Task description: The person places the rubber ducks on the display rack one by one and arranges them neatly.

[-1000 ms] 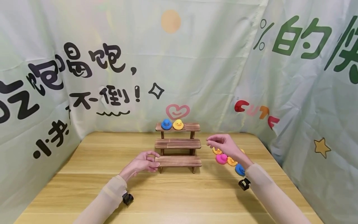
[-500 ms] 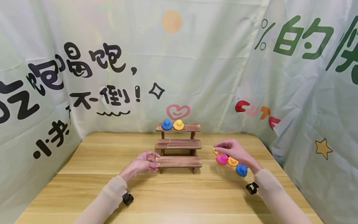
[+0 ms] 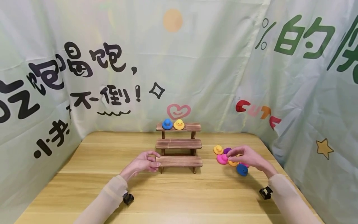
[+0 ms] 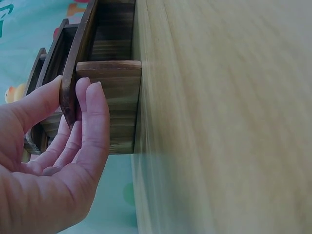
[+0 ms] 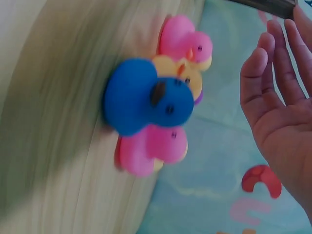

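Note:
My left hand point(image 3: 142, 163) holds the left end of the lowest board of a three-tier wooden shelf point(image 3: 179, 161). The left wrist view shows the thumb on one face of the board and fingers on the other. A blue rubber duck point(image 3: 167, 124) and a yellow rubber duck point(image 3: 179, 124) sit side by side on the top tier. My right hand point(image 3: 250, 156) hovers over a cluster of rubber ducks, holding nothing, fingers loosely bent. In that cluster are a blue duck point(image 5: 127, 100), pink ducks point(image 5: 178, 36), orange-yellow ducks point(image 3: 218, 149) and a partly hidden purple duck point(image 3: 227, 150).
Everything stands on a light wooden table point(image 3: 179, 196). Printed cloth point(image 3: 201, 77) hangs behind and along both sides of it. Each wrist carries a small black camera, such as the right one point(image 3: 265, 193).
My right hand has moved right and lower, from beside the shelf to over the duck cluster, uncovering the orange-yellow and purple ducks. The left hand keeps its hold on the shelf.

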{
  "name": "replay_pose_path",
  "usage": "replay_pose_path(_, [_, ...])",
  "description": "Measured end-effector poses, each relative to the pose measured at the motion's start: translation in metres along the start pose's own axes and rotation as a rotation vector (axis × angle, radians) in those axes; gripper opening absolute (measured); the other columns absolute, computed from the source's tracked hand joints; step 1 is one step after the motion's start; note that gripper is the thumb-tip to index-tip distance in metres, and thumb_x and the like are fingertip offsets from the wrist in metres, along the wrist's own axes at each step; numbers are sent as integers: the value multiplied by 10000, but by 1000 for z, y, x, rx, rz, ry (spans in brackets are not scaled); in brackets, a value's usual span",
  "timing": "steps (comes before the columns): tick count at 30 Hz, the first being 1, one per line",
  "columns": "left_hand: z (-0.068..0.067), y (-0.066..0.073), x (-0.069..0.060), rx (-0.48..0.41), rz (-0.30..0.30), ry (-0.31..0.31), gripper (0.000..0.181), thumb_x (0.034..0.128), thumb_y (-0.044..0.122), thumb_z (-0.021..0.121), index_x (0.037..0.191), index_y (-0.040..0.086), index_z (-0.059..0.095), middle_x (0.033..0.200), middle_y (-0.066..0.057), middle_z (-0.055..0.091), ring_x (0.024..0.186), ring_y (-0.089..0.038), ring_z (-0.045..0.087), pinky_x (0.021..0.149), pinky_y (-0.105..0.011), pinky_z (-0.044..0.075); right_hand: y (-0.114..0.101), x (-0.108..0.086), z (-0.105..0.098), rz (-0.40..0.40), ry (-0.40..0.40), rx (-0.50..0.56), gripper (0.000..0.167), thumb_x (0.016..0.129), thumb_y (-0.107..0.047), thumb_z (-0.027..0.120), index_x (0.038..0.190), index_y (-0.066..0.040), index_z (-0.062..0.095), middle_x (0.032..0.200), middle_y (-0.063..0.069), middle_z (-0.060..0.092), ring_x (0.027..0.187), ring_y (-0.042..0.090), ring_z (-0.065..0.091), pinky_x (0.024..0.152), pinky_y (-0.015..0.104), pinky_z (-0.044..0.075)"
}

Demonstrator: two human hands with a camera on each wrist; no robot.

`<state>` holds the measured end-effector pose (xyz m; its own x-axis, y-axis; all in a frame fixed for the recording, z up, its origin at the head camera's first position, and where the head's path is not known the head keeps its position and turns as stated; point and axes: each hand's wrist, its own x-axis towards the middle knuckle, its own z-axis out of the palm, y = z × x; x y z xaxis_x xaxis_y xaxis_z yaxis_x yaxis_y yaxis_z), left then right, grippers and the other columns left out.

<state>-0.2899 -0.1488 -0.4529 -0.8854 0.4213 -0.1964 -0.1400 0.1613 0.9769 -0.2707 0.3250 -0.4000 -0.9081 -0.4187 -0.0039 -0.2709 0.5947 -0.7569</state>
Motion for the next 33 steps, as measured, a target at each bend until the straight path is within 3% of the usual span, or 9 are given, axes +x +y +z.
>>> replay_pose_path(11, [0,0,-1,-10,12,-12,482,850,-1,705,1274,-38,477,869,-91,649,759,-223,675,794,-417,623,21,-22,-14,25,-37,-15,294,901,-147,702,1115,53,676,1059,213,684,828,135,623,701,256,587])
replay_pose_path(18, [1,1,-2,-8,12,-8,475,851,-6,700,1271,-38,481,870,-91,649,759,-224,672,788,-407,624,31,-32,-18,-13,-50,-56,294,886,-129,716,1124,40,682,1090,187,705,950,118,651,766,181,551])
replay_pose_path(27, [1,1,-2,-13,10,-1,457,852,-9,702,1258,-35,492,847,-94,649,747,-227,677,786,-420,624,38,-36,-20,1,-92,-73,317,875,-146,728,1157,-7,688,1161,170,693,1036,111,631,834,195,535])
replay_pose_path(33, [1,1,-1,-9,3,1,464,852,-9,703,1263,-35,489,855,-96,648,753,-232,679,788,-420,624,43,-38,-20,-51,-120,-82,296,891,-108,703,1166,-3,682,1183,186,677,1042,67,616,849,208,545])
